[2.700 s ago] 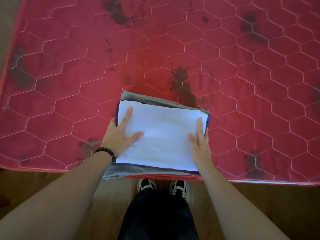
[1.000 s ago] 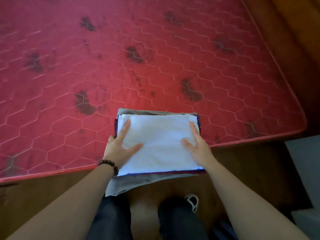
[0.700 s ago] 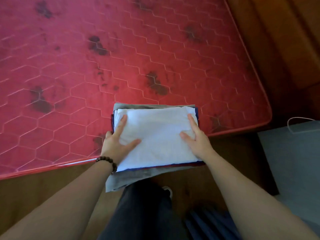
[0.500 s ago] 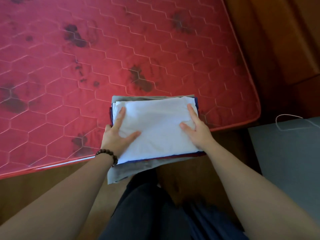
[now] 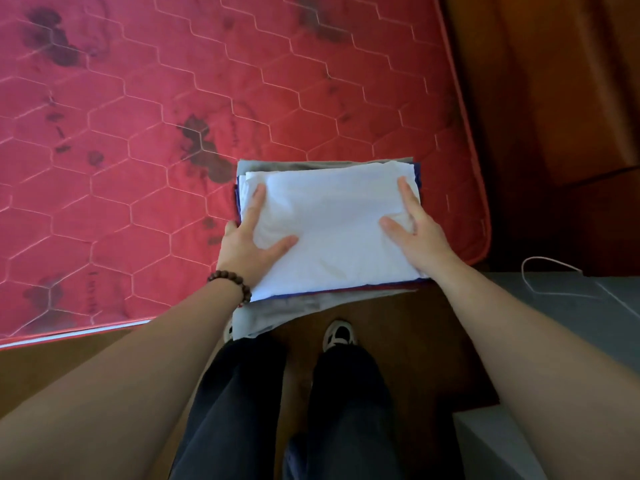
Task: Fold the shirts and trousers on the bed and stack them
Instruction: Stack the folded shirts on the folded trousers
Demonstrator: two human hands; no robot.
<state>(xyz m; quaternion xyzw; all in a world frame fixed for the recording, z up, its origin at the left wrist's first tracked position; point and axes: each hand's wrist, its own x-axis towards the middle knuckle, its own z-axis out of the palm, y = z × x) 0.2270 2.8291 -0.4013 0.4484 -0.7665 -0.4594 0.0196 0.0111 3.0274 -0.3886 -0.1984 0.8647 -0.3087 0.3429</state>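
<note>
A stack of folded clothes has a white garment [image 5: 329,230] on top, dark blue and red edges below it, and a grey garment [image 5: 277,313] at the bottom that droops at the near left. The stack sits at the near right corner of the red mattress [image 5: 138,168], and its near part juts out over the floor. My left hand [image 5: 249,251] holds its left side, with thumb and forefinger on top. My right hand [image 5: 415,237] holds its right side the same way. The remaining fingers of both hands are hidden by the stack.
The quilted mattress has dark stains. A wooden floor [image 5: 69,368] runs along its near edge, where my legs and shoes stand. A grey bag [image 5: 571,299] with a white cord lies to the right, and dark wooden furniture [image 5: 554,98] stands beyond it.
Held between both hands, the stack has travelled right along the bed's near edge, from the middle to the right corner, and now overhangs the floor. My grip is unchanged.
</note>
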